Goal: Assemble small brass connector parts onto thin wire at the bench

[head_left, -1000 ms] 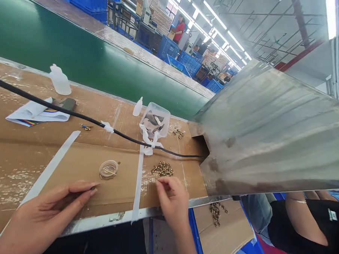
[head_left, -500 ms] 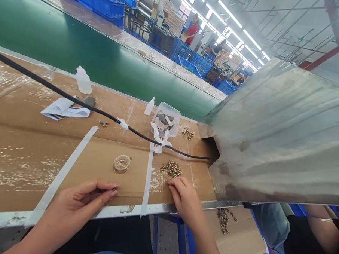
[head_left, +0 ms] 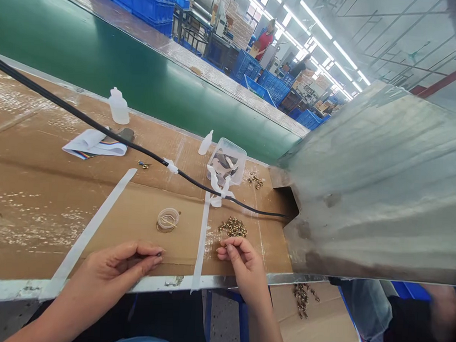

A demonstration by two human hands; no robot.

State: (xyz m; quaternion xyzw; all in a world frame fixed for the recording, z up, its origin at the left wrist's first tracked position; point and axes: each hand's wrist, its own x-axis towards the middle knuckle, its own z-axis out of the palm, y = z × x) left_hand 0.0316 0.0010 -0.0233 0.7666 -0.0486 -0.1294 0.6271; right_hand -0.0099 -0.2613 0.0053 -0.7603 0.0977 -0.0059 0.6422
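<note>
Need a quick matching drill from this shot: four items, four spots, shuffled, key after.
Items:
1. left hand
2. right hand
3. round clear dish
4. clear plastic tub

Spots:
A. behind the black cable, beside a small white bottle
B. between the white tape strips, beyond the hands
C. just in front of the pile of brass fittings
D. at the metal front edge, left of the upright strip

Pairs: 1-D, 2-C, 3-B, 4-A
</note>
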